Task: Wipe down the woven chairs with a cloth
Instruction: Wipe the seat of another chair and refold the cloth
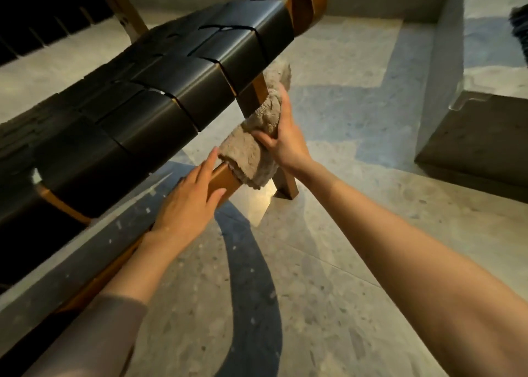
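Our right forearm [400, 248] leads to the right hand [281, 145], gripping the cloth [251, 154] that hides part of the rail [221, 176] of the chair [160, 91]; beside it, our left hand [188, 202] lies flat, fingers straight.

Dim, warm light. Hard shadows cross the floor [314, 305]. Edges bend; the left is dark and blurred.

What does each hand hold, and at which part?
Right hand grips the cloth at its middle, on the wooden rail. Left hand only rests on that rail.
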`<state>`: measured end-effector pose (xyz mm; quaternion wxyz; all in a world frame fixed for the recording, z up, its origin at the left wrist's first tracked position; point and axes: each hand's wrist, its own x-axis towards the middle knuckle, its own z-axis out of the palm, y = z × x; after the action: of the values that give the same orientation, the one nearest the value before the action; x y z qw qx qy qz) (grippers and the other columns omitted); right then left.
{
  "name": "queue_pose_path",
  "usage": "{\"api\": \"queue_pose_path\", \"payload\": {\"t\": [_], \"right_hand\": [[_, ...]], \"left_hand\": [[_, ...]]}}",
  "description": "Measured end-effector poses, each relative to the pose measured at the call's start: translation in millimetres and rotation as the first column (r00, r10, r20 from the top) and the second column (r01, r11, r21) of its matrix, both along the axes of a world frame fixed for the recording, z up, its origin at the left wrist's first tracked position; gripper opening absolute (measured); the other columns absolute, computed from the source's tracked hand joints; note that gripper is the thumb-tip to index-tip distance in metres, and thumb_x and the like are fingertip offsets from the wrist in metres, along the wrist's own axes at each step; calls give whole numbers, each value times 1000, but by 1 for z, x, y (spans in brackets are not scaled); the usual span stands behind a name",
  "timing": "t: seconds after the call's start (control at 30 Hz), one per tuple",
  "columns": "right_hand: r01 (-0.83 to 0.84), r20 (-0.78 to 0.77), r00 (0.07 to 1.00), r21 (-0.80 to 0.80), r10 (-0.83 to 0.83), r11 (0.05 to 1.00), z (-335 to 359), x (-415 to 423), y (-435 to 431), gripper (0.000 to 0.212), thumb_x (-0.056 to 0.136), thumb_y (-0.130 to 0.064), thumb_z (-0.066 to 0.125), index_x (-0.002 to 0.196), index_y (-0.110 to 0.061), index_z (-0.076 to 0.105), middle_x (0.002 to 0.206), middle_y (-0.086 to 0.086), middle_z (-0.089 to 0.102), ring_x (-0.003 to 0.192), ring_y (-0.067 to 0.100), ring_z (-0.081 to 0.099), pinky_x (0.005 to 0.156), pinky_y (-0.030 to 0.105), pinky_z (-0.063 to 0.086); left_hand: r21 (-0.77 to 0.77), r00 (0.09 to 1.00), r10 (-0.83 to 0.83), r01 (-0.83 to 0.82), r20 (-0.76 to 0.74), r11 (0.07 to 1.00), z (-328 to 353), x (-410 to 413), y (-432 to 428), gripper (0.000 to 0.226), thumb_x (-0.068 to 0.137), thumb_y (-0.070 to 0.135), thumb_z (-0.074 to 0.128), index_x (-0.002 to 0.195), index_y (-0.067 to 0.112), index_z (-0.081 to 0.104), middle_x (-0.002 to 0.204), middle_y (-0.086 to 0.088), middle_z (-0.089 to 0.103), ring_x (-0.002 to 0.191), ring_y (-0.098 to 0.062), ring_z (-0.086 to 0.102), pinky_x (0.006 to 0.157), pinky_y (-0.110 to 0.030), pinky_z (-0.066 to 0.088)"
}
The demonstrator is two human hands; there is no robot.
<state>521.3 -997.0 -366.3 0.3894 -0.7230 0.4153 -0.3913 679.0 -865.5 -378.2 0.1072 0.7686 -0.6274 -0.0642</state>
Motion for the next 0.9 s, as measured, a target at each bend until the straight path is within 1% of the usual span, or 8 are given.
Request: {"api": "queue_pose_path", "payload": {"t": [0.07,0.2,0.3,0.43,0.53,0.73,0.8,0.9], "right_hand": [[31,-50,998,-70,-35,997,2,4,-5,79,94,-31,57,149,-26,1,145,10,38,124,27,47,104,46,41],[53,119,992,-140,-36,989,23,17,-10,61,100,-37,40,150,-22,8,145,13,38,125,28,47,104,40,40],[141,238,967,-203,-91,969,41,29,-20,55,100,-24,44,148,-11,21,141,15,43,125,28,47,103,38,43],[264,187,958,-287,-216,921,36,40,-25,63,91,-14,61,145,-9,29,123,16,57,109,27,57,87,28,46],[300,128,953,-249,-276,921,15,40,-23,61,90,-25,63,141,-8,33,113,13,60,97,21,59,78,30,51],[322,-209,903,-250,-375,913,-13,16,-17,48,86,-53,54,121,-20,52,98,3,65,88,22,59,79,38,50],[280,-203,920,-261,-336,924,-2,17,-19,48,85,-49,59,120,-17,49,104,4,62,94,21,57,82,38,50],[238,-74,962,-254,-264,938,19,30,-26,53,87,-35,65,125,-7,40,109,9,63,94,22,61,77,35,52]], "left_hand": [[-15,998,-4,5,65,1000,-2,5,-2,67,92,49,42,148,32,10,130,-10,54,114,-28,56,87,-41,47],[-74,995,-57,63,86,995,-2,6,-1,61,88,56,38,139,23,32,103,-7,65,92,-24,64,76,-35,48],[-98,990,-33,46,137,994,0,2,-1,58,88,56,38,135,22,36,104,-7,66,94,-25,65,77,-37,50],[-112,987,-20,39,161,993,0,1,0,60,86,58,34,134,22,37,103,-5,66,91,-23,65,74,-33,49],[-148,983,-12,40,182,988,-3,1,0,56,88,57,37,133,24,38,100,-2,65,87,-21,65,68,-30,45],[-152,977,-17,51,214,987,-4,0,1,56,89,57,35,134,23,37,103,-2,64,85,-21,64,63,-25,36],[-151,972,-11,48,235,987,-6,-2,1,57,90,56,35,136,23,36,107,-2,64,88,-22,65,64,-26,37],[-151,972,8,28,235,988,-5,-2,0,58,89,56,36,135,22,36,109,-4,63,90,-24,65,66,-31,45]]}}
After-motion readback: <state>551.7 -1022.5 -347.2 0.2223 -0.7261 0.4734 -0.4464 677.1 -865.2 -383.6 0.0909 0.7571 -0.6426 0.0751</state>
